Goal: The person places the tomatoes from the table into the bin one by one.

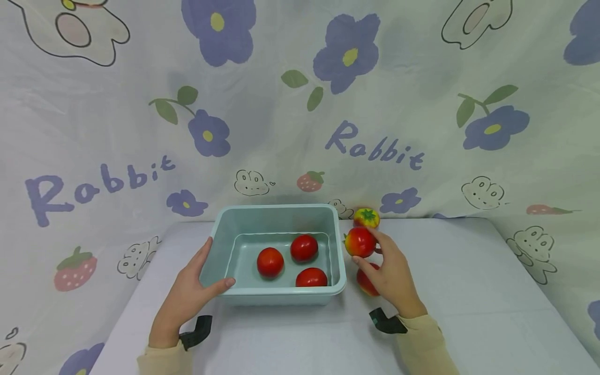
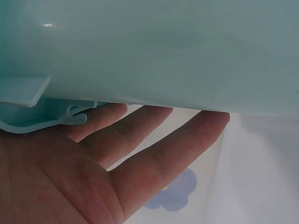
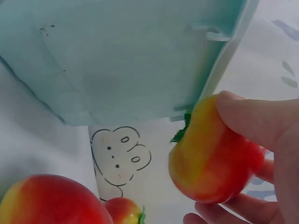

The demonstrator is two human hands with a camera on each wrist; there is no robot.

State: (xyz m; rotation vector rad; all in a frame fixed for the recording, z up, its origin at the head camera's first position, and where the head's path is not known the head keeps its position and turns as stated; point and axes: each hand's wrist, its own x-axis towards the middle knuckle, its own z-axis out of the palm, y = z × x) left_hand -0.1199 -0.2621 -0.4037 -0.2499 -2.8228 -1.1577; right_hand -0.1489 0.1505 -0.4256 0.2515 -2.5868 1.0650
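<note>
Left hand (image 1: 189, 292) lay spread against the plastic bin (image 1: 276, 299) at nine o'clock, right hand (image 1: 394, 277) pinched a red-yellow tomato (image 1: 360, 241) at three; three red tomatoes (image 1: 270, 262) were inside, two more tomatoes (image 1: 367, 286) outside.

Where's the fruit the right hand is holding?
In the head view, the held fruit is right of centre, in the right hand, just right of the blue-green box, between a farther fruit and a nearer fruit.
</note>
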